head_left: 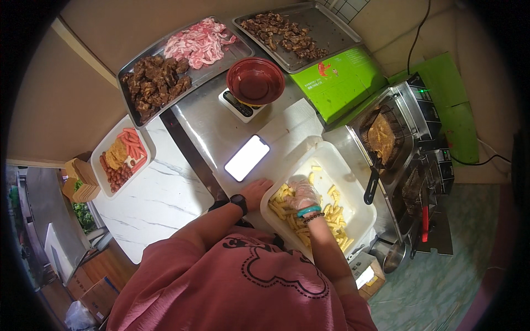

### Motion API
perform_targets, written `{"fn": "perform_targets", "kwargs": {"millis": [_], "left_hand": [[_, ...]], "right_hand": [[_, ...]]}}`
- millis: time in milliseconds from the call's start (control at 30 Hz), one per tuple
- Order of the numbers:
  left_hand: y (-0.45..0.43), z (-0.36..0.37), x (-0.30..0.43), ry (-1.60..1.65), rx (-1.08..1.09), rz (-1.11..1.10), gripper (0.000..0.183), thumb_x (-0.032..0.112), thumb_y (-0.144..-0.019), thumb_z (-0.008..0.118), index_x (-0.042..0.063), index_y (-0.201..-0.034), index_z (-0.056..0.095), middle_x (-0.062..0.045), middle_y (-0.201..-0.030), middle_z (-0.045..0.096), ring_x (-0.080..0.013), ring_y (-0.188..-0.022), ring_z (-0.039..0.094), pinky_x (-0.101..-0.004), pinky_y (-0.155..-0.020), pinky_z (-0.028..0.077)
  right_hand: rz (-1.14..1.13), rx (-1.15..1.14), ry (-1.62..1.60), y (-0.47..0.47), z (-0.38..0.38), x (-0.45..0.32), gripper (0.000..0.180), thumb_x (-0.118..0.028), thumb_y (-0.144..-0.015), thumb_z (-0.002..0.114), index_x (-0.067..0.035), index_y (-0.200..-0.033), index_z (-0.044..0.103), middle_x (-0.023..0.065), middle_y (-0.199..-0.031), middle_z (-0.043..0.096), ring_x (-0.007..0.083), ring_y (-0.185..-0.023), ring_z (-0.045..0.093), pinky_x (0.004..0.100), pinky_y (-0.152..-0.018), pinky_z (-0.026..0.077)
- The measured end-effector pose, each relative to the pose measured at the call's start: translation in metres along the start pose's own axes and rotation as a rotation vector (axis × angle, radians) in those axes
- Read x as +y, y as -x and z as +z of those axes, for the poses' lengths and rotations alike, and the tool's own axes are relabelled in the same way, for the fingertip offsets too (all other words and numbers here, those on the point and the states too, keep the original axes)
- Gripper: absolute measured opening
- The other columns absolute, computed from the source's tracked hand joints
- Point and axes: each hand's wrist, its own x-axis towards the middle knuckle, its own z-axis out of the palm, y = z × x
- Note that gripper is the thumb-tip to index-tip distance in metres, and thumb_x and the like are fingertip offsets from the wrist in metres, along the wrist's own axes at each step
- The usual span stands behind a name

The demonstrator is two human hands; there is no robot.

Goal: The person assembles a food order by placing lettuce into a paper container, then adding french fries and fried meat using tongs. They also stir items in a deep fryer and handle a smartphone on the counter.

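Observation:
Crinkle-cut fries (333, 215) lie scattered and heaped in a white plastic tub (364, 202) before me. My right hand (304, 195), in a clear disposable glove, reaches down into the tub among the fries at its left side. Its fingers are partly hidden, so whether it grips any fries is unclear. My left hand (256, 193) is bare and wears a dark watch at the wrist. It rests low beside the tub's left rim, fingertips close to or touching it. Just beyond that hand lies a smartphone (247, 158) with a bright white screen.
A red-brown bowl (254, 80) sits on a digital scale (241, 111). Metal trays hold raw sliced meat (198, 43) and browned meat pieces (157, 85). At right, a deep fryer (399, 124) has a black-handled basket (381, 136). Sausages (131, 145) fill part of a white tray at left.

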Motion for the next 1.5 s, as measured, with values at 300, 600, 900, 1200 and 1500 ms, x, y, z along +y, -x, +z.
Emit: {"fn": "perform_targets", "kwargs": {"millis": [300,600,900,1200,1500], "left_hand": [[-0.002,-0.005,0.003,-0.043,-0.030,0.038,0.029,0.019,-0.077,0.051,0.007,-0.104,0.050,-0.011,-0.099,0.050,-0.0293,-0.096,0.048,-0.0375,-0.082,0.042],[-0.002,-0.004,0.003,-0.043,-0.021,0.067,0.028,0.019,-0.077,0.050,0.007,-0.102,0.050,-0.011,-0.097,0.049,-0.0289,-0.094,0.048,-0.0374,-0.081,0.041],[-0.003,-0.007,0.006,-0.045,-0.007,0.059,0.027,0.017,-0.077,0.050,0.007,-0.101,0.050,-0.010,-0.096,0.048,-0.0284,-0.093,0.048,-0.0373,-0.080,0.042],[-0.003,-0.002,0.003,-0.049,-0.016,0.033,0.026,0.018,-0.078,0.049,0.007,-0.102,0.050,-0.011,-0.096,0.050,-0.0288,-0.094,0.048,-0.0370,-0.080,0.042],[-0.003,0.007,-0.004,0.047,-0.002,-0.005,0.024,0.020,-0.079,0.050,0.008,-0.100,0.051,-0.013,-0.094,0.053,-0.0317,-0.092,0.050,-0.0397,-0.079,0.042]], "right_hand": [[-0.098,0.170,-0.217,0.012,0.001,0.009,0.041,-0.025,-0.066,0.071,-0.002,-0.097,0.058,0.0175,-0.097,0.059,0.0338,-0.096,0.054,0.0377,-0.085,0.043],[0.147,0.176,-0.508,0.021,-0.007,0.023,0.053,-0.034,-0.073,0.069,0.004,-0.108,0.054,0.0194,-0.106,0.057,0.0288,-0.101,0.054,0.0331,-0.087,0.042],[0.202,0.372,-0.787,0.028,-0.003,0.029,0.045,-0.019,-0.075,0.071,0.005,-0.108,0.053,0.0123,-0.101,0.057,0.0184,-0.096,0.050,0.0276,-0.085,0.042],[0.210,0.343,-1.061,0.036,-0.013,0.028,0.030,-0.012,-0.076,0.068,0.001,-0.099,0.055,0.0038,-0.093,0.055,0.0128,-0.087,0.050,0.0244,-0.077,0.043],[0.000,0.416,-1.132,0.085,-0.138,-0.008,0.020,-0.006,-0.080,0.063,-0.004,-0.098,0.055,-0.0017,-0.089,0.052,0.0072,-0.079,0.048,0.0212,-0.071,0.042]]}}
